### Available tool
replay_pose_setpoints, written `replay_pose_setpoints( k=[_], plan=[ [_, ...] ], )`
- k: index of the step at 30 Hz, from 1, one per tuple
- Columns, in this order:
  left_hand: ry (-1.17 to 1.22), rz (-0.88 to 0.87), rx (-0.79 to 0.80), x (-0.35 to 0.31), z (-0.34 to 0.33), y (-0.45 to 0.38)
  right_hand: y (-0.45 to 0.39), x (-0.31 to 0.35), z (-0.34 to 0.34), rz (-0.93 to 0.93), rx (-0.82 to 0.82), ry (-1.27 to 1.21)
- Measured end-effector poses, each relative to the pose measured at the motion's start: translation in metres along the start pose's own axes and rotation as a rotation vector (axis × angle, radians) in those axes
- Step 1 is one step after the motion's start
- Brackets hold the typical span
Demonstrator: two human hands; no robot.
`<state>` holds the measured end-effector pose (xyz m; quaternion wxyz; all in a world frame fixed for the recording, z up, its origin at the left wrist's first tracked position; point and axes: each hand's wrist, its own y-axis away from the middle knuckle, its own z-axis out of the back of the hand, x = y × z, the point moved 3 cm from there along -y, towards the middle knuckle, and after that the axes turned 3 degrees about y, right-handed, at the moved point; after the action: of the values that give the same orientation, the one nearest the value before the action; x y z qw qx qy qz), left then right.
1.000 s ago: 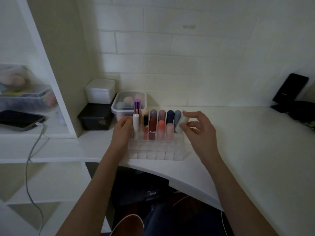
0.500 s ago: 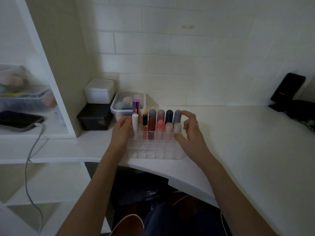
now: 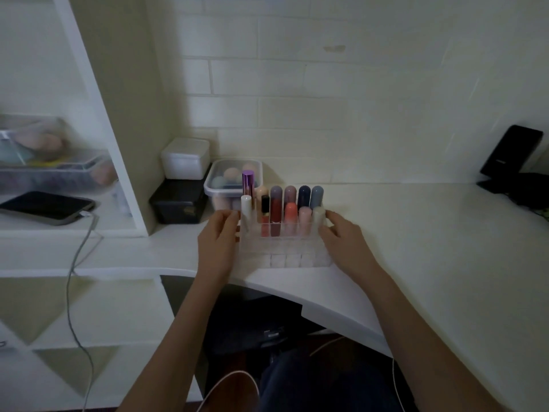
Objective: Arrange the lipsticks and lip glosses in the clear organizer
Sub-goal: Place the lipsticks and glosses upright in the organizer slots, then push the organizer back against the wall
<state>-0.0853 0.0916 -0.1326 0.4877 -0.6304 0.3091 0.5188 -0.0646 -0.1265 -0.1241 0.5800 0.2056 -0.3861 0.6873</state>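
Observation:
The clear organizer [image 3: 285, 259] stands on the white desk near its front edge. Its back rows hold several upright lipsticks and glosses, among them a white tube [image 3: 246, 207] at the left, a purple metallic tube [image 3: 248, 182], a coral one [image 3: 291, 215] and a pale tube [image 3: 318, 216] in the right end slot. The front cells are empty. My left hand [image 3: 218, 243] presses against the organizer's left wall. My right hand [image 3: 344, 243] curls against its right wall, beside the pale tube.
Behind the organizer a clear lidded box of makeup sponges [image 3: 234, 175] stands next to a white box [image 3: 185, 157] stacked on a black box [image 3: 178, 203]. A phone [image 3: 44, 207] with a cable lies on the left shelf. A black device [image 3: 511, 154] leans against the wall, far right.
My right hand set the pale tube into the right end slot, let go of it, and dropped to the organizer's right wall. The left hand stayed on the left wall.

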Motion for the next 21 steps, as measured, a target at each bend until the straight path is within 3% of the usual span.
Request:
replay_pose_setpoints(
  k=[11, 18, 21],
  plan=[
    [-0.145, -0.214, 0.178, -0.015, -0.042, 0.000, -0.036, -0.015, 0.036, -0.005, -0.074, 0.063],
    [-0.688, -0.559, 0.287, -0.004, -0.095, -0.034, -0.100, -0.025, 0.037, -0.027, -0.087, 0.071],
    [-0.939, -0.594, 0.343, 0.011, -0.112, -0.054, -0.125, -0.032, 0.022, -0.033, -0.079, 0.100]
  ],
)
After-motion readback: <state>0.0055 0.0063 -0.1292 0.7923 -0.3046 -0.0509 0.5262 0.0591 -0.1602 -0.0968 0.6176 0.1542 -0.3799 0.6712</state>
